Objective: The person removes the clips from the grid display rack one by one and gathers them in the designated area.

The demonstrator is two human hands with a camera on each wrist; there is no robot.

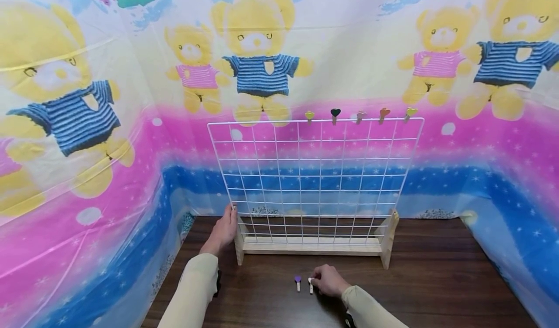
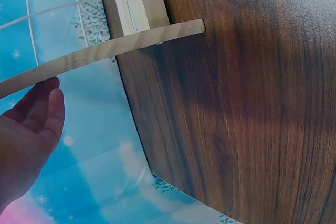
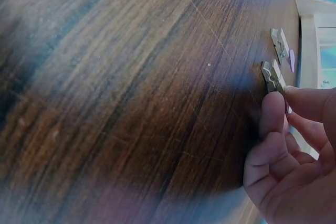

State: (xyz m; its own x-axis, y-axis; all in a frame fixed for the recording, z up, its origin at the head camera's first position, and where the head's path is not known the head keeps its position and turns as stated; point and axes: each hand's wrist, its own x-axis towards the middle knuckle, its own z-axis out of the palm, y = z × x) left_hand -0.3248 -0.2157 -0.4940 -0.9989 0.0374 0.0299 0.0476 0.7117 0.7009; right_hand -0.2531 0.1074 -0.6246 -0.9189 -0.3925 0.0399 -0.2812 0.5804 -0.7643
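My right hand [image 1: 330, 280] pinches a small wooden clothespin [image 3: 271, 76] with a white top between thumb and finger, down at the table. Just left of it in the head view lies another clothespin [image 1: 298, 284], topped with a purple heart. At the left end of a white wire grid [image 1: 310, 182] in a wooden stand [image 1: 312, 247], my left hand [image 1: 224, 227] rests its fingertips against the upright side piece [image 2: 84, 55]. Its fingers look relaxed in the left wrist view, and the thumb is hidden there.
Several heart-topped clothespins stand along the grid's top wire, among them a dark green one [image 1: 335, 116] and an orange one [image 1: 384, 115]. Brown wood-grain table [image 1: 441, 270] lies beneath the stand. A curtain printed with bears [image 1: 349, 51] hangs behind and at both sides.
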